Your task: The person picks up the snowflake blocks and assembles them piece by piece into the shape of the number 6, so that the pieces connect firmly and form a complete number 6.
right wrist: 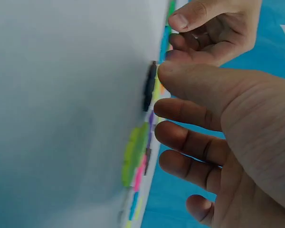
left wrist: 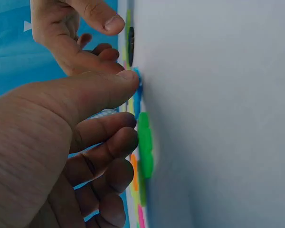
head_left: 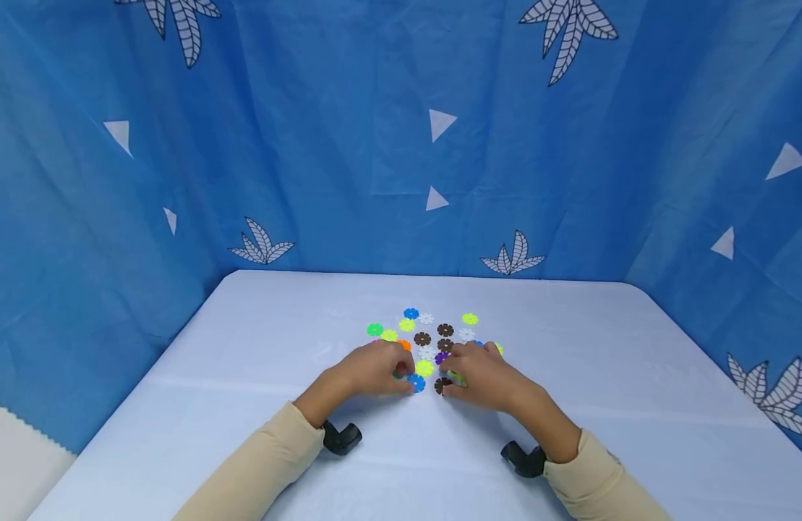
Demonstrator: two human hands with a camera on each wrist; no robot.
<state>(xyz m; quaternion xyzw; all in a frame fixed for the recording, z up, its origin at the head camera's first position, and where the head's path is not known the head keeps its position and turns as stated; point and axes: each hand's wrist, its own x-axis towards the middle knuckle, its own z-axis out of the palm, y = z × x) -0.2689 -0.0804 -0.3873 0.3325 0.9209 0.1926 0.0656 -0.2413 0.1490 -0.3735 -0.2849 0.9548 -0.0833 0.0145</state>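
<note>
Discs: a loose cluster of notched, flower-shaped pieces lies mid-tabletop, between and beyond the two hands.
Left hand: (head_left: 373, 367) fingers loosely bent, thumb and forefinger a narrow gap apart; the thumb tip is at the blue disc (head_left: 417, 383). In the left wrist view a green disc (left wrist: 145, 145) lies just beside the fingertips.
Right hand: (head_left: 485, 376) fingers relaxed and spread, narrow gap between thumb and forefinger; the thumb tip is at the dark brown disc (head_left: 441, 385). A yellow-green disc (right wrist: 134, 156) lies near its other fingers in the right wrist view.
Between the hands: a yellow disc (head_left: 424, 368), with a purple disc (head_left: 442, 358) near the right fingertips.
Farther back: an orange disc (head_left: 404, 346), a brown disc (head_left: 422, 339) and, at the left edge, a bright green disc (head_left: 374, 330).
Tabletop: (head_left: 401, 463) white.
Backdrop: blue cloth (head_left: 322, 130) with white leaves and triangles.
Sleeves: (head_left: 257, 463) beige, on both arms.
Wrists: a black device (head_left: 340, 438) under each.
</note>
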